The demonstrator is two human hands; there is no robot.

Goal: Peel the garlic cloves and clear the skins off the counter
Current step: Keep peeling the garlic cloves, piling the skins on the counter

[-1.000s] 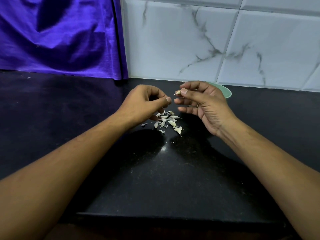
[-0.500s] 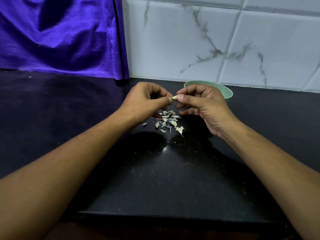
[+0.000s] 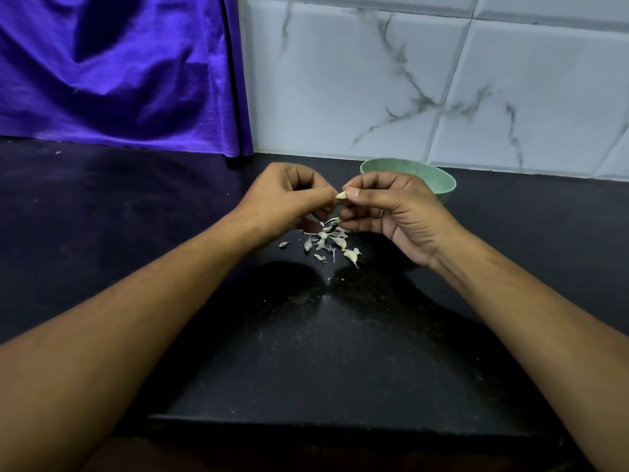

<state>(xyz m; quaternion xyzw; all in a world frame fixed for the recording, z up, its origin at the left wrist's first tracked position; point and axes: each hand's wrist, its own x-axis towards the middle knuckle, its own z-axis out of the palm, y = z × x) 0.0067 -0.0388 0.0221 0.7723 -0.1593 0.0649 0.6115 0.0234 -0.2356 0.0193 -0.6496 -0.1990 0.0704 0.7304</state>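
A small pale garlic clove (image 3: pixel 341 195) is held above the black counter (image 3: pixel 306 352) between both hands. My right hand (image 3: pixel 391 212) pinches it between thumb and forefinger. My left hand (image 3: pixel 289 199) meets it from the left, its curled fingertips pinching the clove's other end. Directly below the hands lies a loose pile of whitish garlic skins (image 3: pixel 330 240), with a larger piece at its right edge. A green bowl (image 3: pixel 439 182) stands behind my right hand, partly hidden by it.
A purple cloth (image 3: pixel 119 73) hangs at the back left down to the counter. White marbled wall tiles (image 3: pixel 442 80) close off the back. The counter's front edge (image 3: pixel 340 422) runs near the bottom of the view.
My hands came together: the left hand's fingertips closed onto the clove that the right hand was holding alone. Both hands sit slightly lower over the pile of skins.
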